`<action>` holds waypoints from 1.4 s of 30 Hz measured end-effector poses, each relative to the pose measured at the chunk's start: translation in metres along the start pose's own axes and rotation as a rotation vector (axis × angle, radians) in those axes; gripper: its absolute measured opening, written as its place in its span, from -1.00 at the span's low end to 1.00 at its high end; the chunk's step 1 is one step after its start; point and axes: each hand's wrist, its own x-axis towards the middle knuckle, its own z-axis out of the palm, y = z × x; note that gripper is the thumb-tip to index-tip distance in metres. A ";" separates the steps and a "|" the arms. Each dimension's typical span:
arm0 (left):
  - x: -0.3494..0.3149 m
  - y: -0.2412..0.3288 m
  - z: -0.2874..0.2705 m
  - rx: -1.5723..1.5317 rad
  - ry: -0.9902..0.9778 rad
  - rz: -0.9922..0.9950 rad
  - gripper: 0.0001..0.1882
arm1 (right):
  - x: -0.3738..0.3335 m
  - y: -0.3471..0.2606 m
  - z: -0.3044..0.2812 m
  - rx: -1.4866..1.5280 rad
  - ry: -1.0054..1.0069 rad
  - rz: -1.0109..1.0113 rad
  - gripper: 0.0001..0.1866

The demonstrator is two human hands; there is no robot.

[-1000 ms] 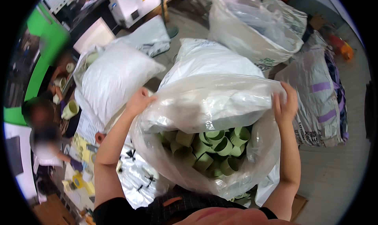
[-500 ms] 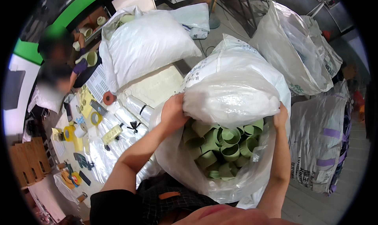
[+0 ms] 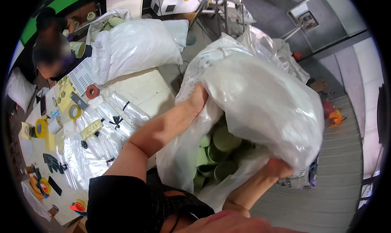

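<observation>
A large translucent white plastic bag (image 3: 269, 102) stands in front of me inside a white woven sack (image 3: 199, 59). Through its mouth I see several pale green, hollow cylindrical pieces (image 3: 226, 139), partly shaded. The upper part of the bag billows over them toward the right. My left hand (image 3: 198, 98) is closed on the left side of the bag's mouth, its fingertips hidden by the film. On the near right, my right hand (image 3: 279, 167) grips the bag's edge, slightly blurred.
To the left, a white table (image 3: 142, 84) bears flat clear plastic bags (image 3: 87, 151), a yellow tape roll (image 3: 41, 128), a red roll (image 3: 92, 91) and dark gloves (image 3: 52, 163). Behind it lies a full white sack (image 3: 130, 47). A person (image 3: 51, 49) works at far left. A metal ladder (image 3: 222, 13) stands at the back.
My right hand has moved down and toward me, drawing the bag film rightward. My left hand has risen slightly. The film bulges higher and covers more green pieces. My view has swung right.
</observation>
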 end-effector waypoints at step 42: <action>-0.043 0.168 -0.014 1.539 -0.248 -0.880 -0.40 | 0.007 0.129 -0.173 -0.797 -0.187 1.104 -0.55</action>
